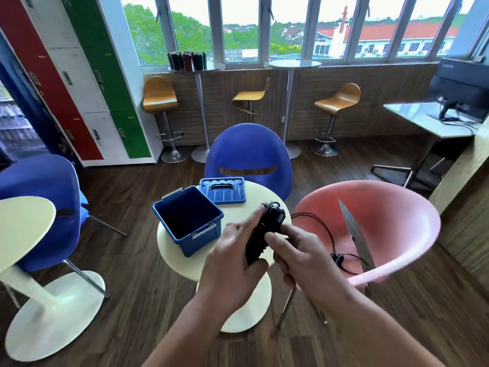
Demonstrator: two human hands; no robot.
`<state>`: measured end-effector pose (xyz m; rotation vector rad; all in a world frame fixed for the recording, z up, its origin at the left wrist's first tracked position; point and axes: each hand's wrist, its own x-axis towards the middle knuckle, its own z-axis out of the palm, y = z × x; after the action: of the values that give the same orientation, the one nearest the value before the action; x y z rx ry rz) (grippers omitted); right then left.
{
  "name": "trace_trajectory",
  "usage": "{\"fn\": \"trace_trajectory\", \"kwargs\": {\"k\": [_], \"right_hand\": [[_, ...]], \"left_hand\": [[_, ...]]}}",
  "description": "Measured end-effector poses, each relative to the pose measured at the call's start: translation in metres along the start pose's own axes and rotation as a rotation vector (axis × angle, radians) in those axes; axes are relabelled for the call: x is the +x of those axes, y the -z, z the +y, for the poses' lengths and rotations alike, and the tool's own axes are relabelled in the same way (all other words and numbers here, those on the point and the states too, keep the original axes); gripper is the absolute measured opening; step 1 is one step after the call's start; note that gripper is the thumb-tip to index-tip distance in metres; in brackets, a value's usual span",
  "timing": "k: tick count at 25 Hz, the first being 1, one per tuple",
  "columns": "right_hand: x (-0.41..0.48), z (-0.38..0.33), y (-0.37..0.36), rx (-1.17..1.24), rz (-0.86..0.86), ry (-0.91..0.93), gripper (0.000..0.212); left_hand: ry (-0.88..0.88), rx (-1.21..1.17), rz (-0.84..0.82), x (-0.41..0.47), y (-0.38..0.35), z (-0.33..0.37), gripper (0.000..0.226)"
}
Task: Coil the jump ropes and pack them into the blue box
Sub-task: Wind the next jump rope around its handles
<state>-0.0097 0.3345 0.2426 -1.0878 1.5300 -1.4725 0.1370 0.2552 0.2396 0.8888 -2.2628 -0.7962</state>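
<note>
Over the small round cream table [251, 192], my left hand [232, 260] and my right hand [299, 258] both grip the black jump rope handles [262, 231], held together as a bundle. The thin black rope cord [321, 221] trails from the handles to the right, down into the pink chair [391, 223], where a small black part of it [337, 258] lies on the seat. The open blue box [188, 221] stands on the table's left side, just left of my hands. Its inside looks dark and I cannot make out its contents. The blue lid [222, 190] lies flat behind it.
A blue chair [248, 152] stands behind the table and another blue chair [39, 207] at the left beside a second cream table [23, 226]. Bar stools [160, 96] and high tables line the window wall. A desk with a monitor [460, 94] is at the right.
</note>
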Motion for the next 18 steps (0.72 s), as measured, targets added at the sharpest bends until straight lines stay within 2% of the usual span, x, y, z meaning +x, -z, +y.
{"fn": "trace_trajectory", "kwargs": {"k": [2, 4, 6, 10, 13, 15, 18], "right_hand": [[0.000, -0.004, 0.016, -0.113, -0.059, 0.025, 0.017], [-0.004, -0.007, 0.028, -0.205, -0.089, 0.025, 0.008], [-0.010, -0.008, 0.035, -0.246, -0.109, 0.013, 0.021], [-0.018, -0.011, 0.028, -0.125, -0.117, 0.003, 0.031], [-0.021, -0.008, 0.017, -0.111, -0.161, -0.012, 0.026], [-0.024, -0.008, 0.019, -0.058, -0.207, -0.021, 0.018], [-0.027, -0.001, 0.034, 0.005, -0.199, -0.063, 0.023]], "left_hand": [[0.040, -0.094, 0.012, -0.002, -0.001, -0.002, 0.091], [0.117, -0.247, 0.025, -0.002, -0.002, -0.005, 0.081], [0.220, -0.392, 0.048, 0.000, 0.000, -0.013, 0.069], [0.279, -0.321, -0.032, 0.000, -0.002, -0.015, 0.055], [0.319, -0.208, -0.022, 0.001, -0.009, -0.013, 0.048], [0.345, -0.279, -0.007, 0.002, -0.009, -0.014, 0.045], [0.375, -0.466, 0.018, 0.001, -0.005, -0.017, 0.043]]}}
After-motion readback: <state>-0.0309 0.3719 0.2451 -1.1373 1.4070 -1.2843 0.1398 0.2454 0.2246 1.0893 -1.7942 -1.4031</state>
